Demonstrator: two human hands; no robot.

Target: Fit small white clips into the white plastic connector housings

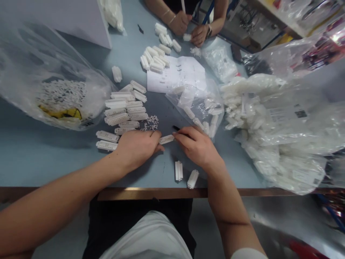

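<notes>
My left hand (140, 145) is closed on the left end of a small white plastic connector housing (166, 139) with rows of holes. My right hand (198, 145) is pinched at the housing's right end. A thin black tool (176, 128) sticks out by its fingers, most of it hidden, so its kind is unclear. Left of my hands lies a pile of similar white housings (116, 119). Just beyond my left hand is a scatter of tiny white pieces (151, 123). Two more housings, one of them a ribbed housing (178, 171), lie near the table edge.
A clear bag of tiny white pieces (63, 93) stands at left. Ahead are a printed sheet (178, 72) and a clear bag with housings (199, 108). Large plastic bags (283, 118) crowd the right. Across the table, a co-worker's hands (198, 35) handle another housing.
</notes>
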